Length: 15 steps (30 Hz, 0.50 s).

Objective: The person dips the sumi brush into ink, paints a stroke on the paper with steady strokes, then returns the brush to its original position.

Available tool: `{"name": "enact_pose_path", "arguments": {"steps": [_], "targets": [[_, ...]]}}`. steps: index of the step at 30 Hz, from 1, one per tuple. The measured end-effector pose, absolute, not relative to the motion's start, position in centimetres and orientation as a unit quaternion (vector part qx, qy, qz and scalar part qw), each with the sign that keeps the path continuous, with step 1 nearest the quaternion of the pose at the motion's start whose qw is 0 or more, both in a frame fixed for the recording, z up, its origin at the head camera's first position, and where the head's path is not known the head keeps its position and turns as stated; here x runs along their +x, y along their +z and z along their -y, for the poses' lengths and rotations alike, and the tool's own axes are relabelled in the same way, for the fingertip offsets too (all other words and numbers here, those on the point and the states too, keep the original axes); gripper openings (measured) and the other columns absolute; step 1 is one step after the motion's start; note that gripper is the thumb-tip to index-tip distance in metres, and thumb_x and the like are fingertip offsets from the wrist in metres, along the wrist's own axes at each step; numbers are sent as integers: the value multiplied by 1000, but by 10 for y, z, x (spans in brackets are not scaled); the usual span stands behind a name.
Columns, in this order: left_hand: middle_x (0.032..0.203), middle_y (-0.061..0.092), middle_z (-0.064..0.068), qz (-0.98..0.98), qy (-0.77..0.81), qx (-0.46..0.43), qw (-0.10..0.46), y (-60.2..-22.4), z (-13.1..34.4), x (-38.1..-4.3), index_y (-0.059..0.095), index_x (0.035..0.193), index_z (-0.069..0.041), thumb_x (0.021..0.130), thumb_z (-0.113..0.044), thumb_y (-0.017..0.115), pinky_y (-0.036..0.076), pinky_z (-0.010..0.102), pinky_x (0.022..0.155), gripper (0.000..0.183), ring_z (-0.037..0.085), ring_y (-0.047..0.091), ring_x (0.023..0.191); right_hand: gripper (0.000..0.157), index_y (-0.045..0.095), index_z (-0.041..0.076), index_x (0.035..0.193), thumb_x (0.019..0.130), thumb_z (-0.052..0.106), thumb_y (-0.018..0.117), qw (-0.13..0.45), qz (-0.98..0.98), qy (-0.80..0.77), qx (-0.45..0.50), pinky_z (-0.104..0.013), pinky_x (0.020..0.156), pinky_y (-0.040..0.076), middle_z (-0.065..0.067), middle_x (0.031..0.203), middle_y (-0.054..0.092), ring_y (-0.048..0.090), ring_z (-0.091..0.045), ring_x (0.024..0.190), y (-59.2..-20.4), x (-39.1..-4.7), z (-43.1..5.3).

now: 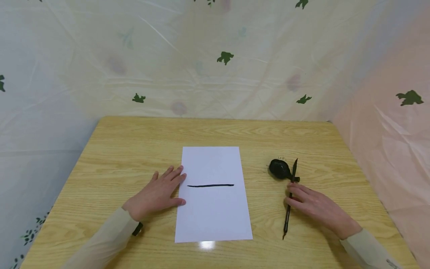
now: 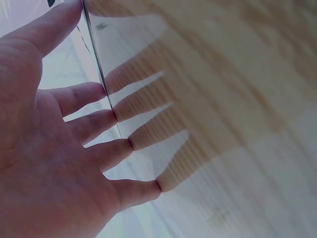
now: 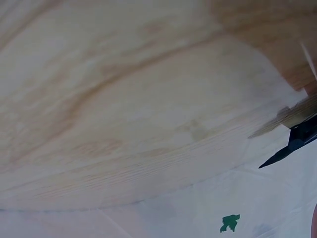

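Note:
In the head view, a white sheet of paper [image 1: 211, 220] with one black horizontal stroke [image 1: 210, 185] lies mid-table. My left hand [image 1: 158, 194] rests with spread, straight fingers at the paper's left edge. In the left wrist view the fingertips of my left hand [image 2: 64, 148] touch the glossy tabletop. My right hand [image 1: 315, 207] pinches a dark writing brush [image 1: 287, 215] around its middle. The pointed bristles face away from me, beside a black spoon-shaped ink dish [image 1: 279, 169], and the shaft crosses its short handle. The right wrist view shows the bristle tip [image 3: 280, 156]; most of the hand is outside it.
The wood-grain table [image 1: 117, 149] reaches back to a pale hanging cloth [image 1: 201, 86] with green leaf shapes. Small dark specks lie around the ink dish. A dark band [image 1: 137, 228] shows below the left wrist. Pinkish cloth [image 1: 396, 149] hangs along the right side.

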<state>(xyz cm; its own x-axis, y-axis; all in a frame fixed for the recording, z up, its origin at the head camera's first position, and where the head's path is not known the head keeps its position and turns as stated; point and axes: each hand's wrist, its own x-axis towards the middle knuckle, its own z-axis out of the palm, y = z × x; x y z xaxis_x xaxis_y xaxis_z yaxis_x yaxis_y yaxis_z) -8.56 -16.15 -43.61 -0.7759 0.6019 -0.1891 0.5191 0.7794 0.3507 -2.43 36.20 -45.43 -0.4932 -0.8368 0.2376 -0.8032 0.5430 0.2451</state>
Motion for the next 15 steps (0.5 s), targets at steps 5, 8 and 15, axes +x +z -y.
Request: {"name": "enact_pose_path", "arguments": {"steps": [5,8,15], "targets": [[169,26,16,-932,140,301,148,-435,161,-85,41,158,-2,97,-47,70,21,78,112,81,43,20,155,64,65,8,129,114,9,3,171,860,-34,479,-36,121,29,-16,133,62,57,-35,124,-454,-23,-363],[169,27,17,-932,140,301,147,-435,161,-85,41,157,-2,97,-47,71,21,78,111,81,43,21,155,62,63,6,133,114,9,4,167,860,-21,481,-35,126,13,-18,136,62,56,-37,125,-452,-23,-364],[169,27,16,-932,142,299,148,-435,161,-85,41,157,-2,97,-46,71,21,78,112,81,43,20,155,60,61,7,140,115,10,6,155,866,-26,474,-41,125,18,-17,143,59,54,-35,131,-448,-21,-367]]}}
